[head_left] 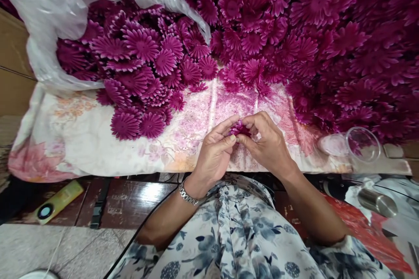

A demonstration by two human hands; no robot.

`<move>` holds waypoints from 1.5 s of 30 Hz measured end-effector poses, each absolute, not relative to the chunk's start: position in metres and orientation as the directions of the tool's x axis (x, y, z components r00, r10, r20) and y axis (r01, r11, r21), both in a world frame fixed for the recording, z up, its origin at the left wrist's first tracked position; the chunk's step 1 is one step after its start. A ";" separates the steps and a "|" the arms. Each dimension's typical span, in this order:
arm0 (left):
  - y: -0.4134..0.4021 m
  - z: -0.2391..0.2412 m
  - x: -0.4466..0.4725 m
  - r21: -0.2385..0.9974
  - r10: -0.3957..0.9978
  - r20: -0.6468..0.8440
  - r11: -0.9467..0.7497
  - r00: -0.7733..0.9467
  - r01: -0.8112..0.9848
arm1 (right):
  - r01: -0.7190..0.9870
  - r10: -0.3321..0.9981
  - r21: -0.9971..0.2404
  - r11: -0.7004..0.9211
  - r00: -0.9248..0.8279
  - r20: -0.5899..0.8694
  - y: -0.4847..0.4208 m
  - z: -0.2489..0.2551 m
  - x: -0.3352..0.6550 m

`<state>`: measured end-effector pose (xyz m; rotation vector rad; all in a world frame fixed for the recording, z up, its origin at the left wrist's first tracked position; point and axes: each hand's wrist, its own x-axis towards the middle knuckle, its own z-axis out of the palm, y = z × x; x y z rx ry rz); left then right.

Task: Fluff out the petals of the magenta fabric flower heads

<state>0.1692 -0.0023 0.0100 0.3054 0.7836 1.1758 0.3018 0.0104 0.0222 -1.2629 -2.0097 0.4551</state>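
Between my two hands, just above the near edge of the cloth-covered table (81, 139), is a small purple artificial flower (240, 128). My left hand (218, 150) pinches its left side between thumb and fingers; a metal watch (187, 193) is on that wrist. From the other side, the thumb and fingers of my right hand (269, 146) close on the same flower. Most of its petals are hidden by my fingertips. Purple dust speckles the cloth around my hands.
Purple flower heads (144, 45) spill from a white plastic bag (42, 48) at left. A large heap of flowers (294, 30) fills the back and right. A clear plastic cup (363, 144) lies at the right edge. Below sit a yellow phone (60, 200) and a metal cylinder (378, 202).
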 end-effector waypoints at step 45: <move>0.029 0.020 0.149 0.620 0.912 -0.407 0.241 -0.043 -0.747 | 0.676 0.732 -0.350 0.648 -0.426 0.532 0.061 0.033 0.285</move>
